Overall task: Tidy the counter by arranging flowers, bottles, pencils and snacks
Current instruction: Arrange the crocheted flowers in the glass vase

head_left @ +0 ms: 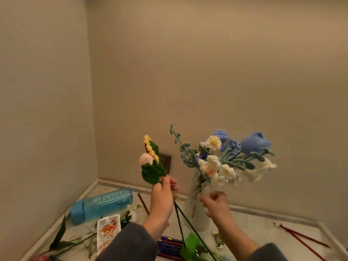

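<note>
My left hand (162,196) pinches two crochet flowers (152,171), blooms up, stems slanting down toward me. The vase (193,206) stands just right of them on the counter (254,223). My right hand (216,204), loosely curled and holding nothing visible, hovers at its neck.

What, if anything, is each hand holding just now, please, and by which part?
The left hand grips the crochet flowers by their stems, just below the leaves. The right hand is beside the white vase; any grip there is unclear.
</note>
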Demonstrator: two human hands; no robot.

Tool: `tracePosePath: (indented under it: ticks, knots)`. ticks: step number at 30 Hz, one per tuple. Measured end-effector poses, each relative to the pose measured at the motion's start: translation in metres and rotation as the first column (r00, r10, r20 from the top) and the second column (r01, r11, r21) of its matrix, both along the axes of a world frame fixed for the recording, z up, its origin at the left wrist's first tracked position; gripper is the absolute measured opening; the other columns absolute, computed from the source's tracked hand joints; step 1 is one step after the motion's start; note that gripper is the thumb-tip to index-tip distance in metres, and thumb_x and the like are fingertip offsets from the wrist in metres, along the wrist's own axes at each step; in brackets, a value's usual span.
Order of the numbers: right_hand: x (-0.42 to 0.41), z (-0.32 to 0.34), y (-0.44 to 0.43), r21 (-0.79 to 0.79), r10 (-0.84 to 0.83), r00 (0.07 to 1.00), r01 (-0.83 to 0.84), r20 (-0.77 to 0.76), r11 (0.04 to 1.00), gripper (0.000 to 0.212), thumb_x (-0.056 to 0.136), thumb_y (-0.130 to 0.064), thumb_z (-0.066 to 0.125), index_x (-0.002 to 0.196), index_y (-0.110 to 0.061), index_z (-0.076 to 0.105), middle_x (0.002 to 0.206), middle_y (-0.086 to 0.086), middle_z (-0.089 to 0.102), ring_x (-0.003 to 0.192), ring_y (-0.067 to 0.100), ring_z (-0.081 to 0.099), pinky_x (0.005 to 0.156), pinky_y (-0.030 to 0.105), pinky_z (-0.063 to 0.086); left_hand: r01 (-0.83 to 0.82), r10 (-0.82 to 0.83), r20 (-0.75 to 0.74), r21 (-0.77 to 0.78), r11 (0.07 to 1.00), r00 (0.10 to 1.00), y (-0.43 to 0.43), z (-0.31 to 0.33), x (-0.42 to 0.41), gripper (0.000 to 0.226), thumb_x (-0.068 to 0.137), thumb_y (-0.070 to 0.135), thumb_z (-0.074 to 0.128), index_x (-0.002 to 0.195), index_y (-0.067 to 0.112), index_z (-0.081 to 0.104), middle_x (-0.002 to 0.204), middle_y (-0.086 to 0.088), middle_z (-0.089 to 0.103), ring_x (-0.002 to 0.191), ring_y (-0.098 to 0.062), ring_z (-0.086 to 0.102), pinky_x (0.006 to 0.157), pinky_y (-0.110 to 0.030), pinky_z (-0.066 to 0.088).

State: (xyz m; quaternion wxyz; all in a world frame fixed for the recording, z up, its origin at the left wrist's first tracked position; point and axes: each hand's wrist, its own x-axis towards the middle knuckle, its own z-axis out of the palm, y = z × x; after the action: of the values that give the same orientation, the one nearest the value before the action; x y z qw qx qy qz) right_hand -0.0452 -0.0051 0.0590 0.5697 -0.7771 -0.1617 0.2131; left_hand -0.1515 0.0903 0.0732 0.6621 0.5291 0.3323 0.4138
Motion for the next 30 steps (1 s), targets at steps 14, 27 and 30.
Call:
tracePosePath:
  ticks: [14,27,30]
  knots:
    - [0.013,-0.023,0.08,0.038,-0.515,0.842,0.516,0.159,0.856,0.111,0.053,-0.057,0.087,0.145,-0.021,0.036,0.143,0.011,0.042,0.134,0.031,0.038,0.109,0.04,0.034,0.138,-0.135,0.109,-0.017,0.99,0.985,0.042,-0.002,0.015,0.024,0.103,0.015,0.031,0.095,0.016,0.054,0.103,-0.007,0.06,0.086,-0.019,0.063,0.066,-0.033,0.055]
    - [0.044,-0.022,0.043,0.181,-0.188,0.946,0.143,0.264,0.973,0.058,0.062,-0.003,0.089,0.107,-0.018,0.056,0.098,-0.006,0.064,0.082,-0.008,0.059,0.068,0.004,0.046,0.14,-0.143,0.053,0.053,0.989,0.988,0.046,-0.013,0.01,0.027,0.103,0.019,0.032,0.094,0.015,0.057,0.093,-0.004,0.063,0.086,-0.02,0.066,0.076,-0.041,0.057]
    - [0.055,-0.016,0.024,0.045,0.028,0.969,-0.041,0.245,0.998,0.054,0.059,-0.019,0.086,0.107,-0.017,0.061,0.099,-0.004,0.068,0.093,0.01,0.065,0.075,0.017,0.054,0.14,-0.143,0.059,0.053,0.989,0.988,0.044,-0.015,0.009,0.029,0.103,0.02,0.032,0.095,0.013,0.058,0.093,-0.006,0.063,0.085,-0.019,0.066,0.071,-0.035,0.058]
